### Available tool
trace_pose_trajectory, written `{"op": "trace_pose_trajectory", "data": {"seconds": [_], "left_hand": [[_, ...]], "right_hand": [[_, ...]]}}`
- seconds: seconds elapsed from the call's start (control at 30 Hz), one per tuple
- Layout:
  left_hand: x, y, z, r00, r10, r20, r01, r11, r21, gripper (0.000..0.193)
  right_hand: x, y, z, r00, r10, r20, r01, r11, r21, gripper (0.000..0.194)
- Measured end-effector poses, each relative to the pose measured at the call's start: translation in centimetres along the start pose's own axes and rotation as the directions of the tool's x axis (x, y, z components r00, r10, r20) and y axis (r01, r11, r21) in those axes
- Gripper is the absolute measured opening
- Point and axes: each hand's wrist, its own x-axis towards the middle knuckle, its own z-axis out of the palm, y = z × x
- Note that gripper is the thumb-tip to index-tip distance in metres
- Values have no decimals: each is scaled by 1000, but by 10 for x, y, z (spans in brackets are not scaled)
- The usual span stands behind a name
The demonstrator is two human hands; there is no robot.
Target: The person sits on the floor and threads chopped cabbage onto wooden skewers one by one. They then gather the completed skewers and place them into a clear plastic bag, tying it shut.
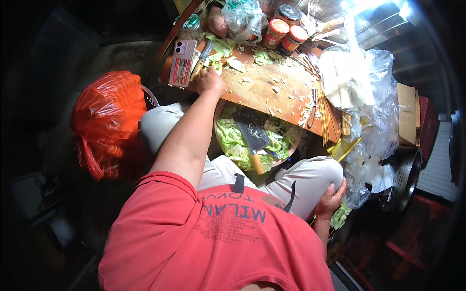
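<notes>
My left hand rests on the near left part of a wooden cutting board, its fingers partly hidden. Beside its fingers lie cabbage leaf pieces and the wooden handle of a knife; whether the hand grips anything is unclear. My right hand lies against the outside of my right knee, thumb and fingers apart, holding nothing. Between my legs, partly under the board, a basin contains torn green cabbage leaves. Across these leaves lies a cleaver with a wooden handle and white shreds on its dark blade.
A phone lies at the board's left edge. Jars and a plastic bag line its far side. Thin sticks and a small knife lie right. A red bag stands left; clear plastic bags hang right.
</notes>
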Motion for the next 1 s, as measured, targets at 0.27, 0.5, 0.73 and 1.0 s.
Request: {"op": "trace_pose_trajectory", "data": {"seconds": [0.27, 0.5, 0.73, 1.0], "left_hand": [[-60, 49, 26, 852, 430, 298, -311, 875, -372, 41], [27, 33, -6, 959, 230, -164, -266, 930, -252, 48], [52, 28, 13, 952, 285, -111, -287, 958, -1, 45], [19, 41, 22, 947, 315, -62, -310, 947, 80, 38]], "right_hand": [[6, -7, 6, 1000, -5, 8, 5, 1000, 6, 58], [8, -8, 4, 999, 29, 14, -29, 999, 43, 58], [8, -6, 3, 1000, 17, 18, -17, 1000, 21, 58], [8, -1, 6, 998, 57, 5, -57, 996, 67, 57]]}}
